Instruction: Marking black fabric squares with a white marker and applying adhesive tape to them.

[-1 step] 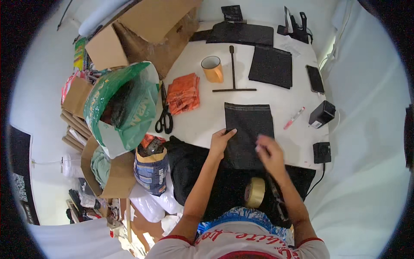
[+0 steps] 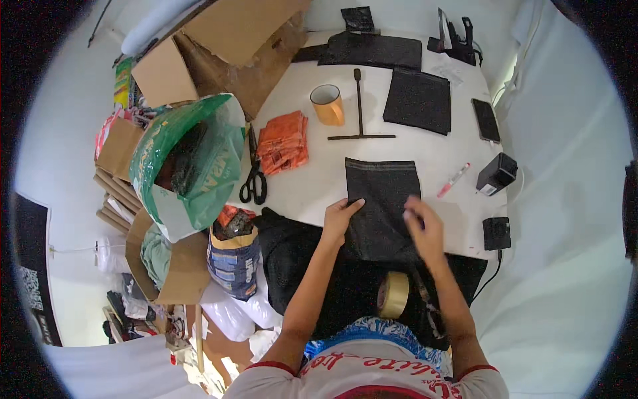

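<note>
A flat black plastic mailing bag [image 2: 382,216] lies at the table's near edge, a sealed-looking strip across its far end. My left hand [image 2: 341,218] pinches its left edge, thumb on top. Over the bag's right edge is my right hand [image 2: 425,229], its fingers curled and smeared by motion; whether it touches the bag cannot be made out. A roll of clear tape [image 2: 393,296] stands on black cloth [image 2: 292,256] in front of my body.
Beyond the bag are a T-shaped metal tool [image 2: 360,110], a yellow mug [image 2: 327,106], folded orange bags [image 2: 284,143] and black scissors [image 2: 253,183]. A red pen [image 2: 454,179], phone [image 2: 486,120] and black boxes [image 2: 497,174] lie right. More black bags [image 2: 417,102] lie behind; a green-white sack [image 2: 229,143] stands left.
My right hand has shifted slightly right and away from me along the bag's right edge. My left hand keeps its pinch in place.
</note>
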